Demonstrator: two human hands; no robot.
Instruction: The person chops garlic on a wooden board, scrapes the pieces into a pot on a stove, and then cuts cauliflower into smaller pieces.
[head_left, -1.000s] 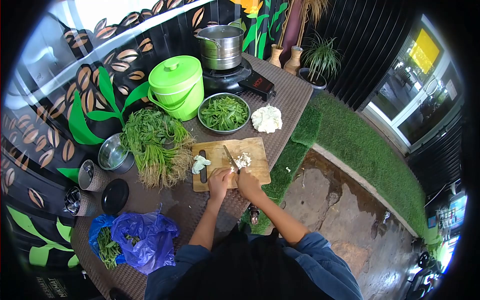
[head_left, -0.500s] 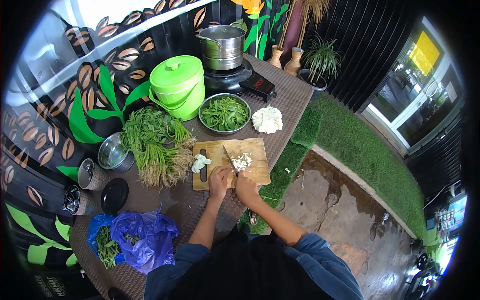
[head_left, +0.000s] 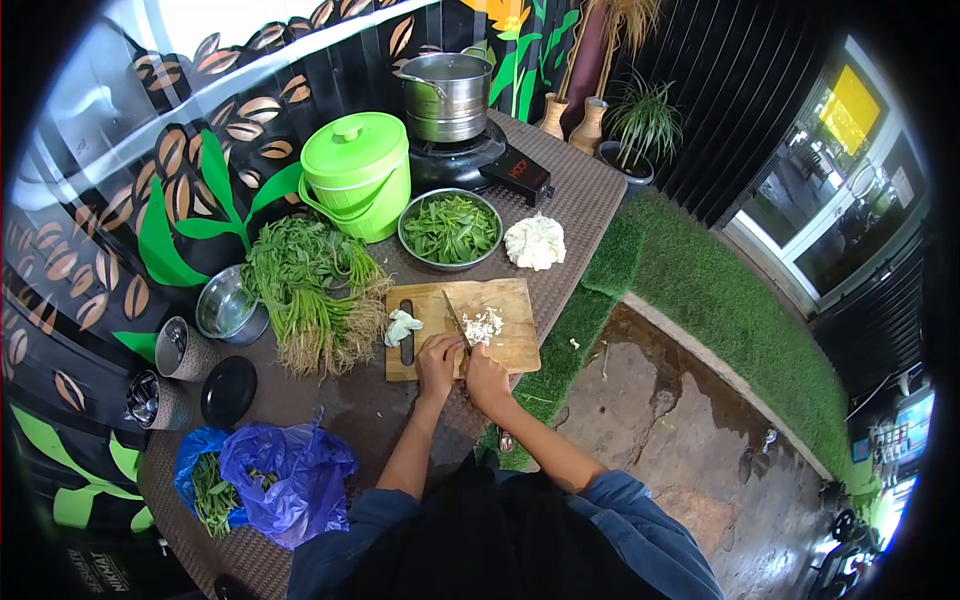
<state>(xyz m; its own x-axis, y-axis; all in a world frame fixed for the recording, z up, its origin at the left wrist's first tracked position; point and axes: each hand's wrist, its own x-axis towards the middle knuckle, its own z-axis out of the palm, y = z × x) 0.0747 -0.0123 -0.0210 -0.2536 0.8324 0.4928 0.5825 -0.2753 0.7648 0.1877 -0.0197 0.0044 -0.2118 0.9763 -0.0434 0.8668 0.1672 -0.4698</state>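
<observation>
A wooden cutting board [head_left: 510,345] lies on the table in front of me. My right hand [head_left: 485,378] grips a knife [head_left: 455,315] whose blade points away over the board. Just right of the blade lies a small pile of chopped white pieces [head_left: 486,325]. My left hand [head_left: 438,358] rests curled on the board beside the knife handle, touching my right hand; what it holds is hidden. A pale green and white scrap [head_left: 402,326] lies at the board's left end.
A bunch of leafy greens with roots [head_left: 315,290] lies left of the board. Behind it: a metal bowl of green leaves [head_left: 450,228], a cauliflower piece [head_left: 534,241], a green lidded bucket [head_left: 356,172], a pot on a stove [head_left: 446,92]. A blue bag [head_left: 270,478] lies near left.
Both hands and the knife have shifted slightly left along the board, and the blade now lies left of the chopped pile.
</observation>
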